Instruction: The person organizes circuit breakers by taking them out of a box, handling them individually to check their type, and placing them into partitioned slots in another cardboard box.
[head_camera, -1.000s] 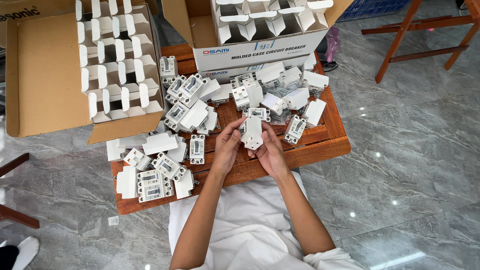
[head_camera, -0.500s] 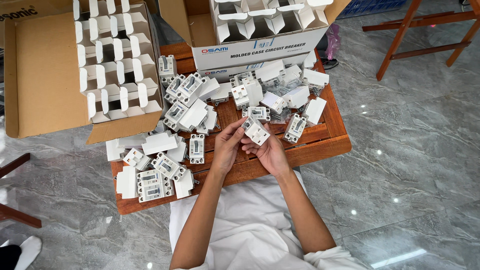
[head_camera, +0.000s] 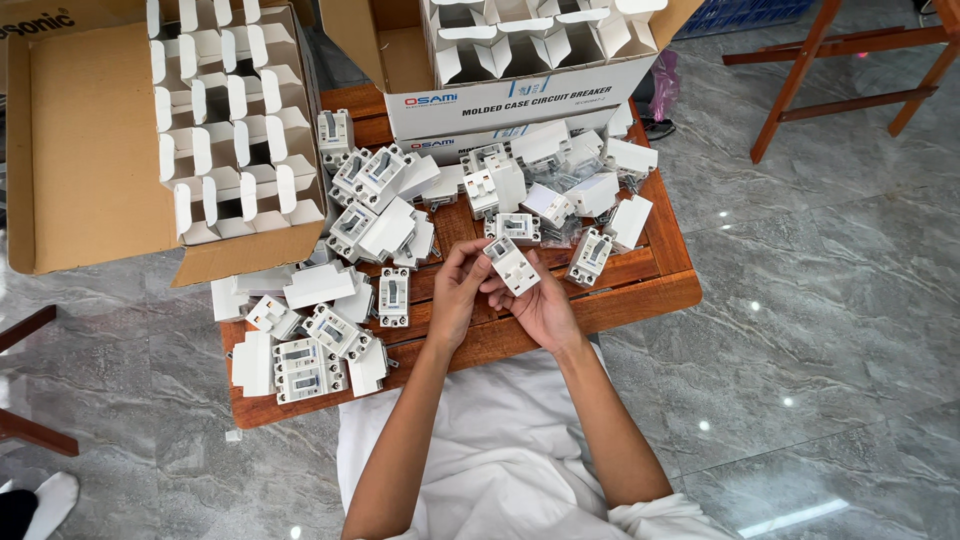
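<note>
Head view: your left hand (head_camera: 458, 290) and right hand (head_camera: 540, 305) both grip 1 white circuit breaker (head_camera: 512, 265). It is held tilted above the wooden table (head_camera: 655, 290), near loose breakers (head_camera: 375, 230).

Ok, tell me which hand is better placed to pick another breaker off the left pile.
Probably left: the left hand is nearest the left pile, while the right hand cradles the held breaker.

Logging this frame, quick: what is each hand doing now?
Left hand: closed on the white breaker, fingers at its left end.
Right hand: holding the same breaker from below.
</note>
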